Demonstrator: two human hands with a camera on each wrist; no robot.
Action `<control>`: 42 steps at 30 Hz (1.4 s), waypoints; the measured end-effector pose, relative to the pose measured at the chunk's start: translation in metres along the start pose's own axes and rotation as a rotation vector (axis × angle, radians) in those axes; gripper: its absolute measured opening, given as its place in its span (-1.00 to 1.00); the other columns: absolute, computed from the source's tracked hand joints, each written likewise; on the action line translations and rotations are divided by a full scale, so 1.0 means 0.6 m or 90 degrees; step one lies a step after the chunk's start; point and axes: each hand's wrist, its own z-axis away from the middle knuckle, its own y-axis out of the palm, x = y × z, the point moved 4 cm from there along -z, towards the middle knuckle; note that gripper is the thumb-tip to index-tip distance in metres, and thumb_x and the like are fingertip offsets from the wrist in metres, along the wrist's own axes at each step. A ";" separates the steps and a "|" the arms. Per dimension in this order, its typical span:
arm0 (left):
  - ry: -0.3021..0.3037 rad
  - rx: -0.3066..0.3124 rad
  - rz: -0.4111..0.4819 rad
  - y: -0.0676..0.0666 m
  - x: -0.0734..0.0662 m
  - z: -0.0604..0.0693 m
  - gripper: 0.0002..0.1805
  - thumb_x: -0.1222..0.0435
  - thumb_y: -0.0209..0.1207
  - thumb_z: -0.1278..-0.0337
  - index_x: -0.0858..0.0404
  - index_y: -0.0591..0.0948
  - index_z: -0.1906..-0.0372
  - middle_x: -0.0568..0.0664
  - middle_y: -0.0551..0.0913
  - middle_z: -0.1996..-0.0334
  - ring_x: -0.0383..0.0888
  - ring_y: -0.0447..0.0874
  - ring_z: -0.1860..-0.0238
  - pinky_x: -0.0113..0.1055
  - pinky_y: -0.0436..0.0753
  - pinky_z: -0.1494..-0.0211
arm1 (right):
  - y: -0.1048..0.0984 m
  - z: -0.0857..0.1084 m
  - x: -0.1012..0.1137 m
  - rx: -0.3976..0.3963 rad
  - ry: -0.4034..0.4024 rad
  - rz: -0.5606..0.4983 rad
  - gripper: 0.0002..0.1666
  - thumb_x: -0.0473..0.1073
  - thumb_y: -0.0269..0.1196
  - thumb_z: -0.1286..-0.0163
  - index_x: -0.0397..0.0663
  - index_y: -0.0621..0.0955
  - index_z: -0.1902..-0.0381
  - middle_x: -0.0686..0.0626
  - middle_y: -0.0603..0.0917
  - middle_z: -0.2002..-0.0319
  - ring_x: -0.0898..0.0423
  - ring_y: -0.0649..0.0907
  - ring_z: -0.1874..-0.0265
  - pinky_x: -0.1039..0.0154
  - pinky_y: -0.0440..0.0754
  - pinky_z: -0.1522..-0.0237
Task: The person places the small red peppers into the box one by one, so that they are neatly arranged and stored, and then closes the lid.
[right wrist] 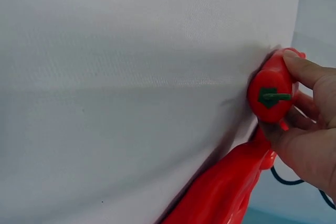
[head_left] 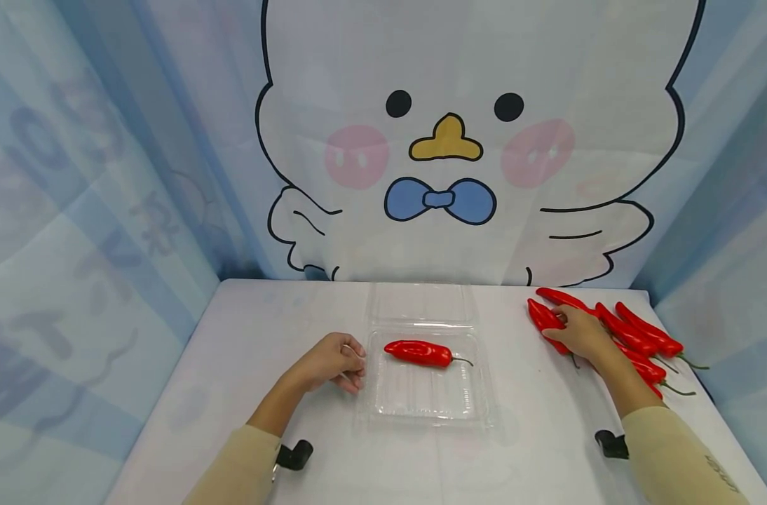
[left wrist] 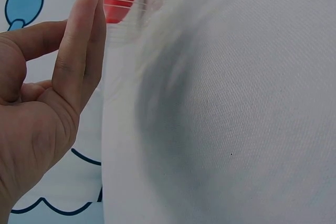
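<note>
At mid-table, clear container [head_left: 421, 403]: it lies flat on the white table [head_left: 245, 379], squarely in front of the person, probably so that either hand can reach it.
Lid [head_left: 421, 303]: spread back at the container's twelve o'clock, which leaves the base uncovered from above.
Boxed pepper [head_left: 419, 353]: red, lying crosswise in the container's twelve o'clock half, tip towards nine, stem towards three; the low walls seem enough to stop it rolling out.
Left hand [head_left: 333, 361]: at the container's nine o'clock, just beside the rim, fingers loosely bent and gripping nothing that shows; whether a fingertip touches the rim I cannot tell. From there it looks well placed to steady the light plastic.
Right hand [head_left: 579, 335]: between the container's two and three o'clock, gripping one pepper between thumb and fingers.
Gripped pepper [head_left: 543, 319]: at the pile's nine o'clock, tip towards eleven, stem towards five. The digits sit on opposite sides of its body, presumably because a hold across the width keeps a smooth, tapered shape from turning; whether it is off the table I cannot tell.
Loose peppers [head_left: 629, 331]: several, partly hidden by the forearm, most stems towards four o'clock; lying roughly alongside one another, they probably roll less.
Curtain [head_left: 446, 245]: at twelve o'clock beyond the table, closing off the far side.
</note>
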 end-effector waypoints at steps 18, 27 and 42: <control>0.000 -0.006 -0.002 0.000 -0.005 0.004 -0.82 0.48 0.18 -0.38 0.44 0.50 0.01 0.19 0.73 0.33 -0.08 0.76 0.48 -0.18 0.84 0.35 | 0.002 0.003 0.003 -0.028 0.002 0.035 -0.01 0.00 0.49 -0.27 -0.42 0.32 -0.45 -0.54 0.44 -0.25 -0.45 0.43 -0.18 -0.31 0.73 -0.04; 0.002 -0.006 0.000 0.000 -0.001 0.001 -0.83 0.47 0.18 -0.38 0.43 0.50 0.02 0.19 0.73 0.33 -0.10 0.76 0.48 -0.18 0.84 0.35 | 0.000 0.013 0.008 -0.061 -0.016 0.007 0.01 -0.03 0.50 -0.25 -0.33 0.28 -0.49 -0.53 0.38 -0.28 -0.48 0.38 -0.23 -0.33 0.75 0.00; -0.004 -0.005 -0.001 -0.002 -0.001 -0.001 -0.83 0.48 0.18 -0.38 0.42 0.50 0.02 0.24 0.74 0.30 -0.11 0.76 0.49 -0.19 0.84 0.35 | -0.012 0.038 0.028 -0.073 -0.095 -0.007 -0.10 -0.03 0.46 -0.32 -0.26 0.34 -0.48 -0.50 0.46 -0.28 -0.42 0.45 -0.19 -0.31 0.73 -0.04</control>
